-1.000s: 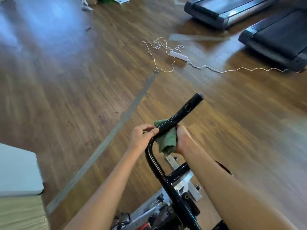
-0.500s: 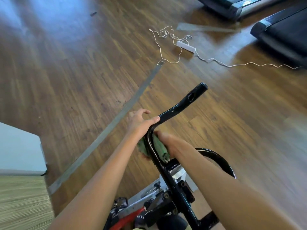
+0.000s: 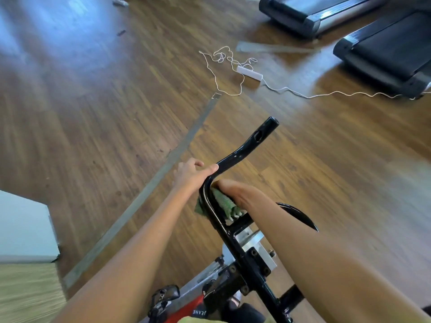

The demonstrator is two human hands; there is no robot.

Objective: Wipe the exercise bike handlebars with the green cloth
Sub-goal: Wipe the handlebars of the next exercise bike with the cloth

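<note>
1. The right hand [image 3: 234, 194] held the green cloth [image 3: 225, 203] bunched against the upright stretch of the handlebars [image 3: 242, 150], just below the bend. Its fingers were hidden behind cloth and bar, so how firmly they closed could not be told.
2. The left hand [image 3: 189, 173] gripped the bar at the bend itself, thumb laid over the top and fingers curled on the far side, just above the cloth.
3. The cloth's loose end hung close to the cross-brace and the bolted clamp block [image 3: 258, 250]. A downward stroke could probably catch it there and drag it out of the hand.
4. The steadying hand covered the bend, so that patch would likely go unwiped unless the hand moved. The long forward horn, bare up to its open end, could as easily be skipped.
5. The bar looked glossy, so a loosely pressed wad might skate over grime rather than lift it.
6. Below lay a brown wood-plank floor [image 3: 93, 117], shiny in places, crossed diagonally by a grey strip [image 3: 163, 170].
7. Well beyond, a white power strip [image 3: 249, 73] trailed a tangled cable [image 3: 326, 93], a likely trip hazard. Two treadmills [image 3: 391, 50] stood at the far side, and a pale box [image 3: 23, 224] sat at lower left.
</note>
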